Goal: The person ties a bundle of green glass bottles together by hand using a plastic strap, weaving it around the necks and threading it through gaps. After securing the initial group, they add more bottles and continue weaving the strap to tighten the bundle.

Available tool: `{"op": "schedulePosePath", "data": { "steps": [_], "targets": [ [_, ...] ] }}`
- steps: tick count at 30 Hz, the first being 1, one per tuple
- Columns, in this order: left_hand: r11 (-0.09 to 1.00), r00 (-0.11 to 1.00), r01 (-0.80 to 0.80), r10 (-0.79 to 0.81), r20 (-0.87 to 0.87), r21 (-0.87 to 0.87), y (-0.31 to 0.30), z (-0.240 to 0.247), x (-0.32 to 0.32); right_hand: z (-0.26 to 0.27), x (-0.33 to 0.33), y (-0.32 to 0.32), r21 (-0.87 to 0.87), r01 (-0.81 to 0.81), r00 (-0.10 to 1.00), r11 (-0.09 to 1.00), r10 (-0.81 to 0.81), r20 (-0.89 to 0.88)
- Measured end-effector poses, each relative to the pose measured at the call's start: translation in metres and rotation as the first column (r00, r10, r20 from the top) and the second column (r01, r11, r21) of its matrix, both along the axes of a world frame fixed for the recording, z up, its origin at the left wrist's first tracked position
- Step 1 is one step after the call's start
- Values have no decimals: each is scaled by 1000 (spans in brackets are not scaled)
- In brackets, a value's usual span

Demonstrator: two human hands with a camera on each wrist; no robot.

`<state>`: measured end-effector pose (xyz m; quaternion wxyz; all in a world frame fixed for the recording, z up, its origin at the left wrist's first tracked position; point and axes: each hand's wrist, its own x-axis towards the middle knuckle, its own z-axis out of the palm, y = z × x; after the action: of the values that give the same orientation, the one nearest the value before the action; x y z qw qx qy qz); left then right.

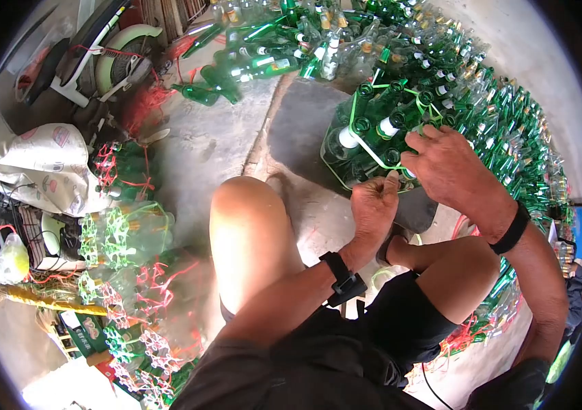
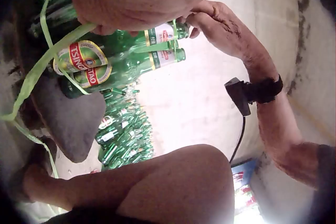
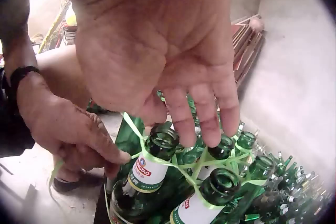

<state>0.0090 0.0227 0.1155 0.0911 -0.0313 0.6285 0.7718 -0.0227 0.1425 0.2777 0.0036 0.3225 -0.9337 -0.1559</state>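
Several green bottles stand upright in a bundle, with a light green strap [image 1: 371,152] looped around their necks. My left hand [image 1: 373,208] is at the near side of the bundle. It pinches the strap [image 2: 43,65] between thumb and finger, and a loose end hangs from it in the left wrist view. My right hand [image 1: 449,167] is over the bottle tops. In the right wrist view, its fingers [image 3: 207,121] reach down, fairly straight, beside the mouth of a bottle [image 3: 145,174] with a white neck label. Whether they touch the strap is hidden.
A large heap of green bottles [image 1: 509,140] lies behind and right of the bundle. A dark flat board [image 1: 305,126] is under it. More strapped bottles [image 1: 130,236], a white sack [image 1: 48,164] and a wheeled machine [image 1: 123,65] are at the left. Bare knees are close by.
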Motion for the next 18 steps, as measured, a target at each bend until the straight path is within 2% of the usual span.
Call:
{"op": "schedulePosePath", "data": {
  "steps": [2, 6, 15, 18],
  "targets": [
    [1000, 999, 29, -29, 34, -4, -2, 1, 1, 3, -1, 0, 31, 0, 999, 1000, 1, -36],
    [999, 999, 33, -33, 2, -19, -2, 7, -1, 11, -3, 0, 62, 27, 1000, 998, -27, 2],
    [997, 998, 69, -70, 12, 21, -5, 16, -1, 18, -20, 8, 44, -28, 999, 999, 26, 44],
    [997, 997, 72, -73, 6, 31, -5, 19, 1, 22, -30, 13, 41, -79, 997, 996, 79, -10]
  ]
}}
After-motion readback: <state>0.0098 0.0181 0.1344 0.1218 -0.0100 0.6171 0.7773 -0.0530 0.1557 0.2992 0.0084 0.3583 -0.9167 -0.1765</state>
